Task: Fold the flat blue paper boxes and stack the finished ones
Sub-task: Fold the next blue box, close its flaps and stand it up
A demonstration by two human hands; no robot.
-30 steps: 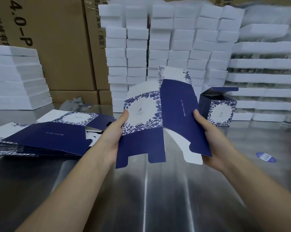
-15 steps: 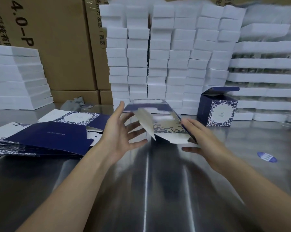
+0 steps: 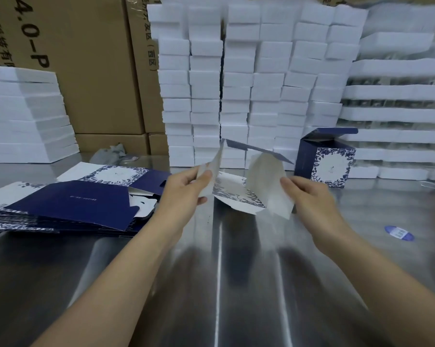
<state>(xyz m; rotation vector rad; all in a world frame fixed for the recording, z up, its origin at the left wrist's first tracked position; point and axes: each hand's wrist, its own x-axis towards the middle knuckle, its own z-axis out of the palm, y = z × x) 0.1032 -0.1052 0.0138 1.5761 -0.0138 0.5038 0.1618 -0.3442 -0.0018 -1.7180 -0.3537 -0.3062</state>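
Note:
A half-opened blue and white paper box (image 3: 239, 194) hangs just above the steel table between my hands, its white inner flaps turned toward me. My left hand (image 3: 186, 194) pinches the left flap between thumb and fingers. My right hand (image 3: 309, 199) holds the right flap at its edge. A pile of flat blue boxes (image 3: 68, 204) lies on the table to the left. One folded blue box (image 3: 324, 159) with its lid open stands at the back right.
Tall stacks of white foam blocks (image 3: 249, 83) rise behind the work area, with more white trays (image 3: 23, 113) at far left and right. Brown cartons (image 3: 91, 58) stand behind. A blue oval sticker (image 3: 399, 232) lies on the steel table (image 3: 224, 284) at right.
The box was held upright as a flat sheet, then tipped down and opened into a tube. Both hands now grip its end flaps, which stand spread apart.

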